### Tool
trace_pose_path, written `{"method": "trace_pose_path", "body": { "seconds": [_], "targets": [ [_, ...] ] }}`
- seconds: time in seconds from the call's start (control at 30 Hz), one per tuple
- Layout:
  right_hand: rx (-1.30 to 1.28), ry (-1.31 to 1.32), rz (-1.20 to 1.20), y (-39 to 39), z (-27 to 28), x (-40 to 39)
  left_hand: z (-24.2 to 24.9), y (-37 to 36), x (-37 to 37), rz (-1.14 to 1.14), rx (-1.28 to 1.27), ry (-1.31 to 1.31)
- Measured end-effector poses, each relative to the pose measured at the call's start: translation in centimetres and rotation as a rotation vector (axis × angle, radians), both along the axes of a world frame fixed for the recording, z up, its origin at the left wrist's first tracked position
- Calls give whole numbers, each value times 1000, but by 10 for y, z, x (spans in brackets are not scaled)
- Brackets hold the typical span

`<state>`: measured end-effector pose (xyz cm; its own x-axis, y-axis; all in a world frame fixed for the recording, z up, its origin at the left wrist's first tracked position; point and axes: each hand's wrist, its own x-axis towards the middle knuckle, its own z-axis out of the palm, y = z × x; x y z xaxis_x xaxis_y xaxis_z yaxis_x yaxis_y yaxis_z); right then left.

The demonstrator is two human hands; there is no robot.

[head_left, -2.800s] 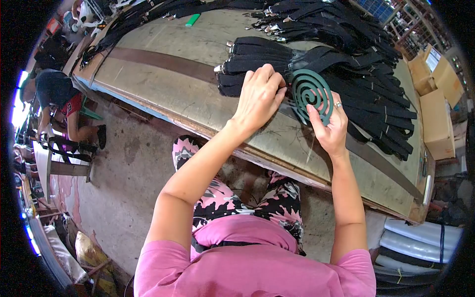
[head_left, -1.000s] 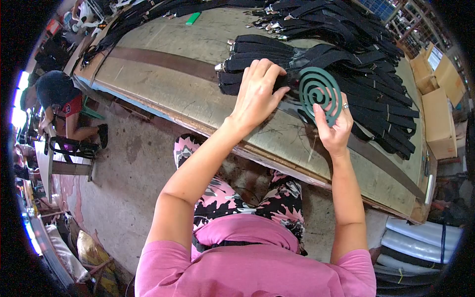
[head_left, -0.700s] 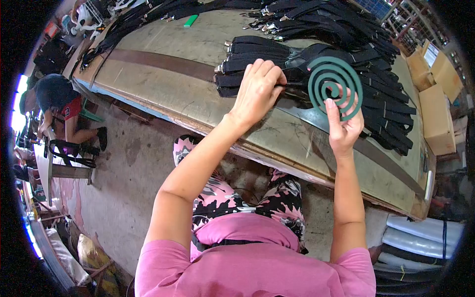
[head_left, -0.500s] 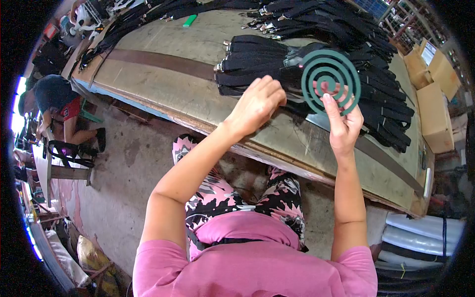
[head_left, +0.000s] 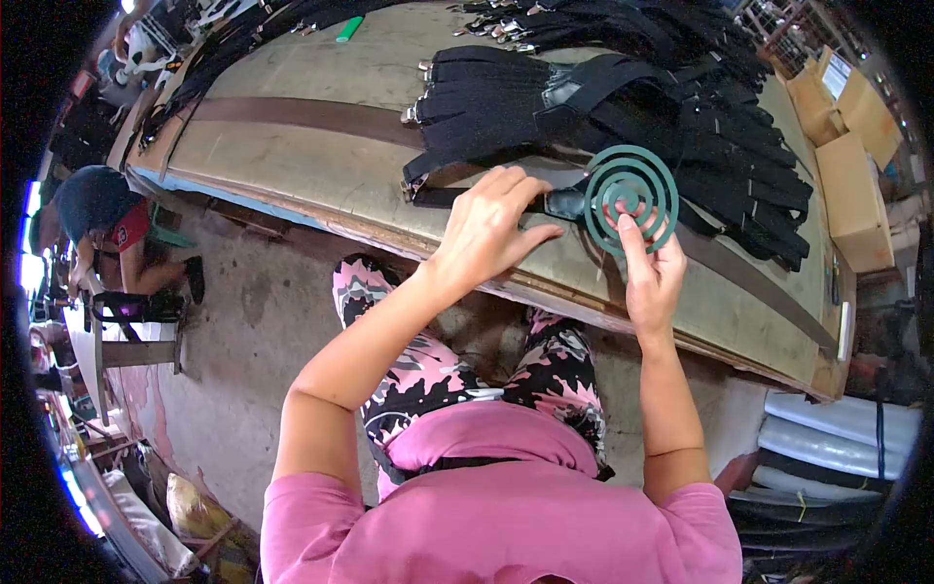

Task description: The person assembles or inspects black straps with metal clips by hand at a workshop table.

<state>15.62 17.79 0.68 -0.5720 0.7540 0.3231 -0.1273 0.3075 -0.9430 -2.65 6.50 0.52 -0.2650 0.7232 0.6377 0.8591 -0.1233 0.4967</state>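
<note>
Can see a big table (head_left: 263, 131) across the upper middle of the frame, worn and scratched on top. Below, at left of centre, a bare grey floor (head_left: 263, 336). On the table, at upper right of centre, a big pile of black straps (head_left: 720, 146), all laid close together. At the bottom middle, a pink shirt (head_left: 525, 516), and just above it pants (head_left: 428, 365) in pink, black and grey. At far right, open brown boxes (head_left: 851, 200). At far left, another person (head_left: 102, 204), bent low in a dark top and red shorts. At lower right, shiny white rolls (head_left: 832, 443), stacked up.

In the middle, a left hand (head_left: 496, 224) over one strap near the table edge, thumb spread apart from the fingers. Cannot tell if touching that strap. Just right of centre, a right hand (head_left: 654, 277), pinching a green coil (head_left: 628, 195) tight, thumb in front and fingers behind. Held up flat side showing, in front of the straps. Between the hands, a shiny black patch (head_left: 566, 202) on the strap. At upper left of centre, a small green thing (head_left: 349, 29). Near the middle top, little silver clips (head_left: 410, 115) on the strap ends.
</note>
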Motion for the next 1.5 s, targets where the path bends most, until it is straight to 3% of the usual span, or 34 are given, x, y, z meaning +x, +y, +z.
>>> {"method": "trace_pose_path", "body": {
  "seconds": [0.1, 0.27, 0.33, 0.57, 1.0, 1.13, 1.2, 1.3, 1.5],
  "targets": [
    [-2, -40, -2, -2, 0, 3, -5, 6, 2, 64, 5, 42],
    [89, -162, 12, -9, 18, 1, -8, 3, -5, -18, -24, -41],
    [377, -254, 26, -12, 24, -1, -9, 0, -9, -60, -7, -74],
    [419, -209, 66, -13, 22, -5, -4, -5, -8, -59, -64, -197],
    [390, -231, 72, -14, 22, -5, -2, 0, -11, 3, -60, -217],
    [273, -154, 4, -12, 18, -11, 6, 8, -18, 53, -75, -281],
    [205, -191, -24, -12, 21, -15, 8, 13, -22, 33, -183, -31],
    [149, -180, -29, -10, 20, -21, 3, 23, -32, -90, -239, 46],
    [81, -215, -36, -9, 15, -23, 5, 23, -34, -128, -247, 120]
  ]
}}
